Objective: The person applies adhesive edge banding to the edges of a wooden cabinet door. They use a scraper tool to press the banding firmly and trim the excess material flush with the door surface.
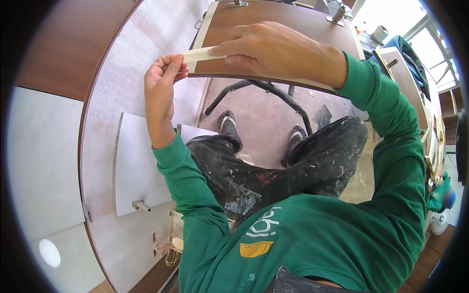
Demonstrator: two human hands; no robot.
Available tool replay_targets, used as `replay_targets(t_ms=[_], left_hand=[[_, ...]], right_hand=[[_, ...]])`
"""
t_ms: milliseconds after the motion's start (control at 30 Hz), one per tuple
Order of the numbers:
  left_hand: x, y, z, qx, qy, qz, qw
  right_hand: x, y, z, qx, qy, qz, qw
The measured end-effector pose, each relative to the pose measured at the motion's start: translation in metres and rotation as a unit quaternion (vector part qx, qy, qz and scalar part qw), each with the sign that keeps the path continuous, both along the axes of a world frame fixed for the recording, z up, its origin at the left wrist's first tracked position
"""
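"Strip (196, 54) first: where is it found?"

"It is stretched over the near left corner of the brown panel (295, 14), beside the pale band (204, 27) along that panel's left edge. Whether the panel's face is touched by it cannot be told."

"How is it held?"

"Its left end is pinched between the thumb and bent fingers of the left grip (162, 78), just off the corner. Farther along, it is met by the outstretched forefinger of the right grip (261, 46); whether the thumb is closed against it from behind cannot be told."

"What handling is to be expected?"

"Hardly any weight, judging by how thin and narrow it looks. It is probably bent easily, and it could be creased or torn if jerked. A sticky side is possible, but none can be made out."

"Where is it best taken hold of?"

"Near its ends, flat across the width, with the fingertips only. The stretch between is best left uncovered, so that it can be kept straight and untwisted."

"And the panel?"

"A stiff, heavier thing is suggested there, with a smooth face that might be slippery. If it has to be shifted, it is better grasped by opposite edges than by the metal hinge (336, 18) on its far side."
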State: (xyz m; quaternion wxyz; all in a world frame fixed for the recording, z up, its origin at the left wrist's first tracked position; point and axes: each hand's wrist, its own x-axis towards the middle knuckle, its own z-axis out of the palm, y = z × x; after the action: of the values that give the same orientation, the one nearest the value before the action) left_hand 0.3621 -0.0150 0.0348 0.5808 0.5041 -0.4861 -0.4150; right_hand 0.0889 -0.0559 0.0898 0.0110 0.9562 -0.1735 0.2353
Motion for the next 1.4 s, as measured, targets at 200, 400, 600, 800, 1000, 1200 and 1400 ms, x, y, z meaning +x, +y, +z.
replay_targets(t_ms=[200, 400, 600, 800, 1000, 1200, 1400], left_hand=[[0.010, -0.015, -0.026, -0.010, -0.039, 0.092, 0.995], [0.019, -0.019, -0.046, 0.036, -0.086, 0.081, 0.992], [0.013, -0.015, -0.041, 0.060, -0.161, 0.072, 0.983], [0.015, -0.011, -0.040, 0.062, -0.144, 0.053, 0.986], [0.011, -0.010, -0.038, 0.050, -0.152, 0.061, 0.985], [0.009, -0.010, -0.040, 0.038, -0.178, 0.073, 0.981], [0.012, -0.009, -0.040, 0.047, -0.238, 0.078, 0.967]], right_hand=[[0.032, -0.038, -0.022, -0.036, 0.068, 0.033, 0.996], [0.049, -0.036, -0.013, 0.061, 0.171, 0.005, 0.983], [0.042, -0.043, -0.014, -0.004, 0.151, 0.077, 0.986], [0.046, -0.038, 0.000, 0.045, 0.126, 0.101, 0.986], [0.059, -0.024, 0.016, 0.048, 0.220, 0.024, 0.974], [0.062, -0.028, 0.007, 0.047, 0.211, 0.037, 0.976], [0.059, -0.034, -0.004, 0.009, 0.158, 0.066, 0.985]])
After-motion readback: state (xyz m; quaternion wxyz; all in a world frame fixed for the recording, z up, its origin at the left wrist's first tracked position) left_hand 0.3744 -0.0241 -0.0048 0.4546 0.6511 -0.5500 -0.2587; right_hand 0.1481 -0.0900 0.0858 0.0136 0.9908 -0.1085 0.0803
